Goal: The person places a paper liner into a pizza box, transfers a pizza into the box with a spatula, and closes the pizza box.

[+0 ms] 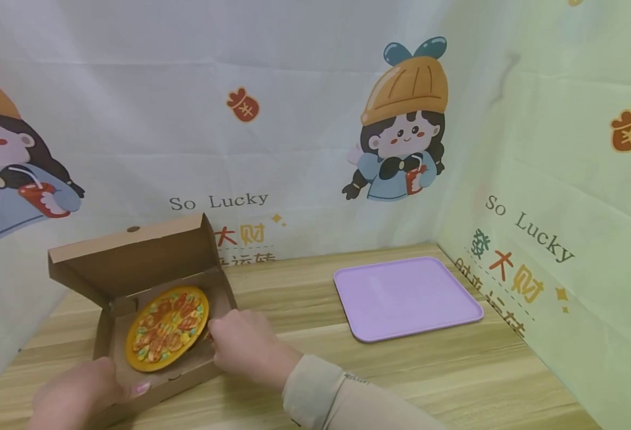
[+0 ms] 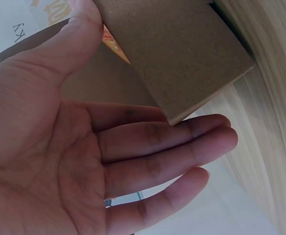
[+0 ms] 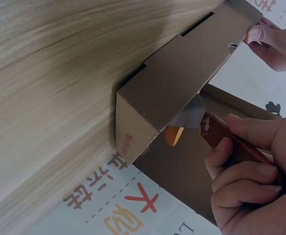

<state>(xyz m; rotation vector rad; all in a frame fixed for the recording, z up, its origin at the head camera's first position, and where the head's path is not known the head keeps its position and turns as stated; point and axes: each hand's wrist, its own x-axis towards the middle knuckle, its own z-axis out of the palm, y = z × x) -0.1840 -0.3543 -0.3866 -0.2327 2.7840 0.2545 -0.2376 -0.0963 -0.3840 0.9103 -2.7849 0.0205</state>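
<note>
A cardboard pizza box (image 1: 156, 257) stands with its lid raised at the left of the table. Inside it is a round toy pizza (image 1: 167, 328) with a yellow rim, seemingly tilted. My left hand (image 1: 81, 388) holds the box's front left corner, thumb over the front wall and fingers outside, as the left wrist view shows. My right hand (image 3: 255, 171) grips the brown handle of a wooden-handled spatula (image 3: 219, 132). Its flat metal blade reaches into the box at the pizza's right side; the front wall hides its far end.
A purple tray (image 1: 409, 298) lies flat to the right on the wood-grain table (image 1: 294, 364). White cloth walls (image 1: 299, 125) printed with cartoon figures and lettering stand behind the table and at its sides.
</note>
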